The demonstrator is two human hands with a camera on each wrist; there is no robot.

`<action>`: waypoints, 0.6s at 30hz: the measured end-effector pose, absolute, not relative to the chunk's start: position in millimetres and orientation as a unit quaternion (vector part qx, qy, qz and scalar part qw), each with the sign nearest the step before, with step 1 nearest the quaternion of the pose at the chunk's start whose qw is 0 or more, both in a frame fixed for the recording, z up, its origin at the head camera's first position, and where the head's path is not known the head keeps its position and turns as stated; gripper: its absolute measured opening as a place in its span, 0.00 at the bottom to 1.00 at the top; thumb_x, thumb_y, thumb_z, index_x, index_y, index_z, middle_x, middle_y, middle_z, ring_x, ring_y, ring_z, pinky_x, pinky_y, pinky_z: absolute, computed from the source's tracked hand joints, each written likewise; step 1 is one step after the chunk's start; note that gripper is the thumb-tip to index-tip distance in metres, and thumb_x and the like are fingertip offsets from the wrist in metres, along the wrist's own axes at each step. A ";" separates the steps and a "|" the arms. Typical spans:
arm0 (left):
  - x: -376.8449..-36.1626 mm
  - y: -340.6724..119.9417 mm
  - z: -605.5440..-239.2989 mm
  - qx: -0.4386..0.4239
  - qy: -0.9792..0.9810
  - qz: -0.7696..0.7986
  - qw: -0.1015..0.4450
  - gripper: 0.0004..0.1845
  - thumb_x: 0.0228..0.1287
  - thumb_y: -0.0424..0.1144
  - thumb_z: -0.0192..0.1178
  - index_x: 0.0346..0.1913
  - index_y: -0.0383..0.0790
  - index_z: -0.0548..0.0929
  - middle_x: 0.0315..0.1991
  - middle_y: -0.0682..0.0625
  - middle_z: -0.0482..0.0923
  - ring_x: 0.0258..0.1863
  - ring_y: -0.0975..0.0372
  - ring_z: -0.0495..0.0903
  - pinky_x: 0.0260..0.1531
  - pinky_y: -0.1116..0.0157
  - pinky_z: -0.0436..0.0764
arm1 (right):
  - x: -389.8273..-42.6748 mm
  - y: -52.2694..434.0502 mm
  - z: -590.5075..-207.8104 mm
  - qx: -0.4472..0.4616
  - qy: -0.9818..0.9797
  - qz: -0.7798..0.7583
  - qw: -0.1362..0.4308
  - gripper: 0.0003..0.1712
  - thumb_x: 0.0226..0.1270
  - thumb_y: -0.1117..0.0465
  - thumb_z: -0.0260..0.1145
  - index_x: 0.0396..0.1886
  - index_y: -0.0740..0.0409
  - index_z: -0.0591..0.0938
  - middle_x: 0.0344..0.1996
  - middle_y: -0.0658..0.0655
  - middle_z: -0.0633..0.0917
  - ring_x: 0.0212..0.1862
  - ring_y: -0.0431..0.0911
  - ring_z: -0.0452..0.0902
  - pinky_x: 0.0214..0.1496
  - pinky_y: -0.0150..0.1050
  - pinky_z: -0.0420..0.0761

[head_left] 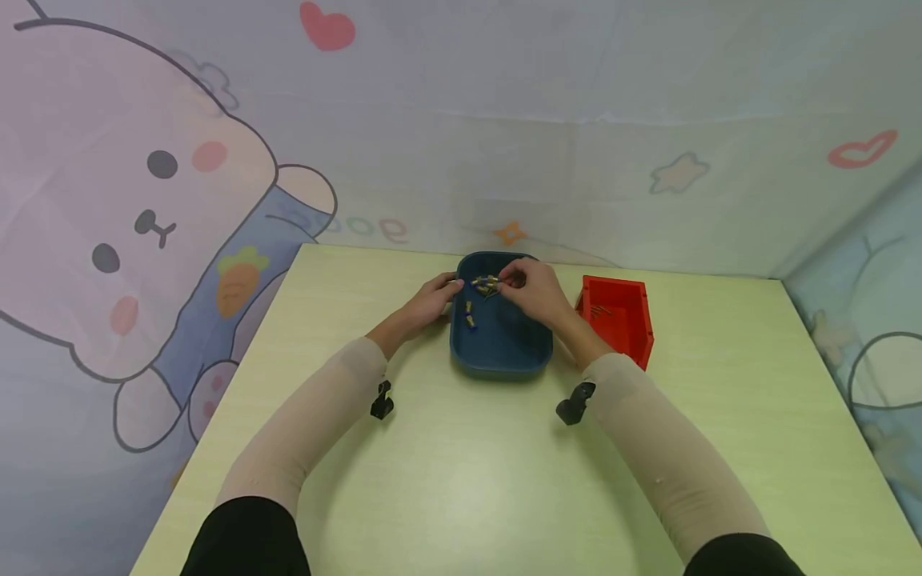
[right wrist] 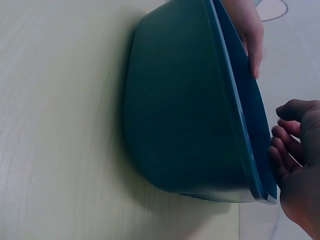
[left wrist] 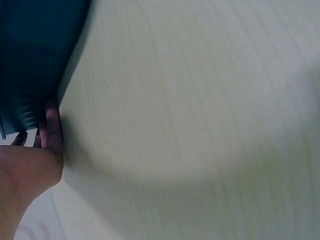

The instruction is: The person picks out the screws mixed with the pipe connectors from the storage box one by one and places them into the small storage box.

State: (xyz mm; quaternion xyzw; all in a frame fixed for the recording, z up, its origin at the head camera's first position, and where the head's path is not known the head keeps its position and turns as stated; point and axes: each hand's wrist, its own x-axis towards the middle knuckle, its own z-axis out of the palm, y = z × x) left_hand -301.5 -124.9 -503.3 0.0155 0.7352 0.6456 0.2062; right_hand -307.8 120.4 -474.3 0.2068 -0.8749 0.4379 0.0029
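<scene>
While left hand (head_left: 432, 300) is steadying the tub (head_left: 500, 356), right hand (head_left: 529, 290) is pinching small parts (head_left: 484, 283); loose pinch could be dropping them.

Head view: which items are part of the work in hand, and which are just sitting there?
In use:
dark blue plastic tray
small yellow-and-blue parts
left hand on the tray's edge
right hand at the parts

Idle:
red plastic bin
pale green table
</scene>
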 end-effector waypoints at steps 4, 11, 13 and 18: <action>-301.1 -124.6 -503.7 0.014 0.736 0.644 0.208 0.31 0.87 0.52 0.48 0.83 0.43 0.60 0.78 0.41 0.67 0.79 0.48 0.63 0.71 0.45 0.73 | -307.7 118.3 -475.0 0.206 -0.875 0.438 0.003 0.11 0.74 0.64 0.71 0.50 0.67 0.87 0.44 0.63 0.87 0.46 0.55 0.84 0.53 0.50 0.84; -301.2 -122.6 -505.5 0.015 0.735 0.644 0.209 0.31 0.87 0.51 0.48 0.83 0.44 0.60 0.78 0.42 0.66 0.79 0.48 0.64 0.71 0.45 0.73 | -308.3 115.8 -478.6 0.195 -0.875 0.442 0.001 0.13 0.74 0.65 0.70 0.52 0.69 0.86 0.45 0.64 0.86 0.47 0.56 0.84 0.54 0.51 0.83; -302.0 -122.3 -506.4 0.015 0.734 0.646 0.209 0.31 0.87 0.51 0.48 0.83 0.44 0.60 0.78 0.42 0.66 0.79 0.48 0.63 0.71 0.45 0.73 | -308.2 114.4 -479.1 0.191 -0.877 0.441 0.003 0.13 0.74 0.65 0.70 0.52 0.69 0.86 0.45 0.64 0.86 0.47 0.56 0.84 0.54 0.50 0.84; -302.8 -122.6 -508.2 0.014 0.731 0.650 0.209 0.30 0.88 0.50 0.48 0.83 0.44 0.60 0.78 0.42 0.66 0.79 0.48 0.64 0.71 0.45 0.73 | -307.9 109.0 -481.0 0.184 -0.877 0.443 0.002 0.13 0.74 0.63 0.71 0.51 0.68 0.86 0.45 0.64 0.86 0.47 0.56 0.84 0.53 0.50 0.84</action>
